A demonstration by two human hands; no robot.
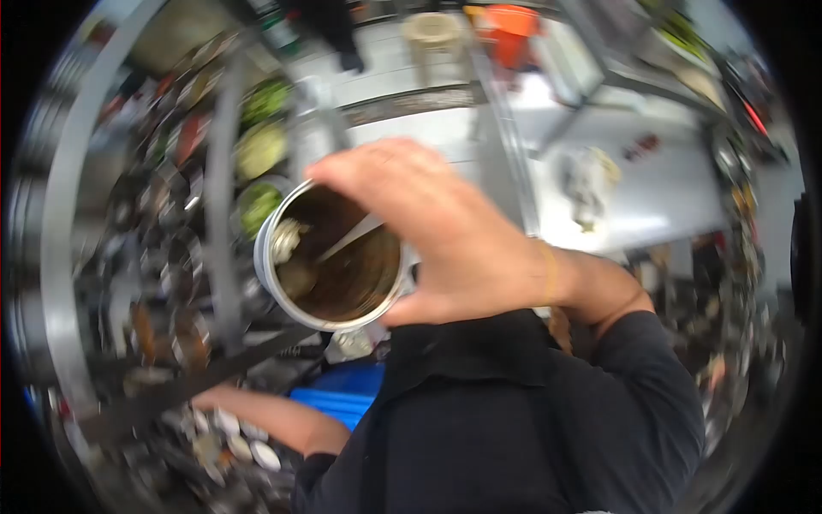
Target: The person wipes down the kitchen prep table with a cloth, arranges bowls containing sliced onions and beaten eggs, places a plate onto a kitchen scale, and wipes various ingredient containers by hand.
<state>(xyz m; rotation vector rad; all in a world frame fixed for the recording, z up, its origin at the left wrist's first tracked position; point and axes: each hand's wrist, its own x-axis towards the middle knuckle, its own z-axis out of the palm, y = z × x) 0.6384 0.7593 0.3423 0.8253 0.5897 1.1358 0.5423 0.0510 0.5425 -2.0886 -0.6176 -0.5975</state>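
Observation:
My right hand (454, 236) is closed around the rim of a round, white-rimmed tub (364, 287), held up close to the camera and tipped so that its inside shows. Dark brown residue coats the inner wall. A pale, narrow handle (351, 236), perhaps a spoon's, slants into the tub. Near the left side inside sits a whitish lump (288, 240); I cannot make out what it is. My left forearm (274, 417) reaches out to the lower left, passing under a dark bar (197, 385). The fingers of my left hand are hidden there.
Metal shelving (64, 214) with blurred containers stands on the left. Bowls of green food (259, 206) sit beside it. A steel counter (651, 193) is at right, with an orange bucket (511, 34) and a beige stool (432, 30) farther back. A blue crate (338, 398) lies below.

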